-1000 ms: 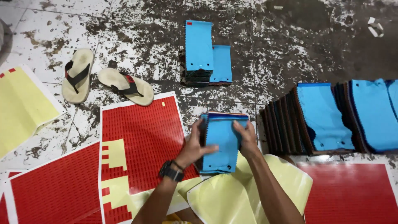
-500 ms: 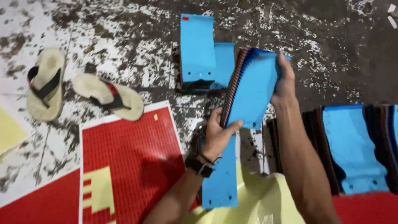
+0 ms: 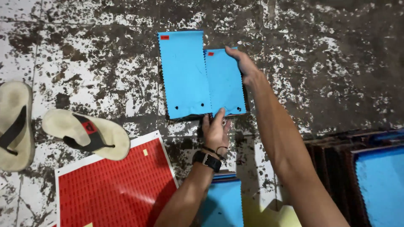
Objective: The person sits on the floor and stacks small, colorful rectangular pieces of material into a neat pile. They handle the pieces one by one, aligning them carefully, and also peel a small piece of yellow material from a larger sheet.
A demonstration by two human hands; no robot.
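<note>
Far left, at nine o'clock: two worn sandals, one (image 3: 14, 126) half cut by the frame edge, the other (image 3: 86, 134) lying flat just right of it, toe overlapping the red sheet (image 3: 113, 189) at seven o'clock. One red sheet in full view, white-bordered.

Centre, twelve o'clock: two stacks of blue swatches on the spattered floor (image 3: 336, 63). The taller stack (image 3: 183, 73) sits left; the shorter stack (image 3: 225, 82) lies against its right side, edges touching. Each top swatch has a small red tag at its upper corner and punched holes near the lower edge.

Left hand (image 3: 215, 130), watch at the wrist, fingers curled narrow and pinching the lower edge of the shorter stack. Right hand (image 3: 244, 65) at one o'clock, fingers closed along that stack's upper right edge, thumb side hidden.

Judgement: to seat it well, both hands should square the zigzag edges flush and keep the holes lined up before letting go.

Six o'clock: one more blue swatch pile (image 3: 223, 201) between the forearms. Four o'clock: a row of swatch bundles (image 3: 370, 180) standing on edge, at least three; the exact count is unclear.
</note>
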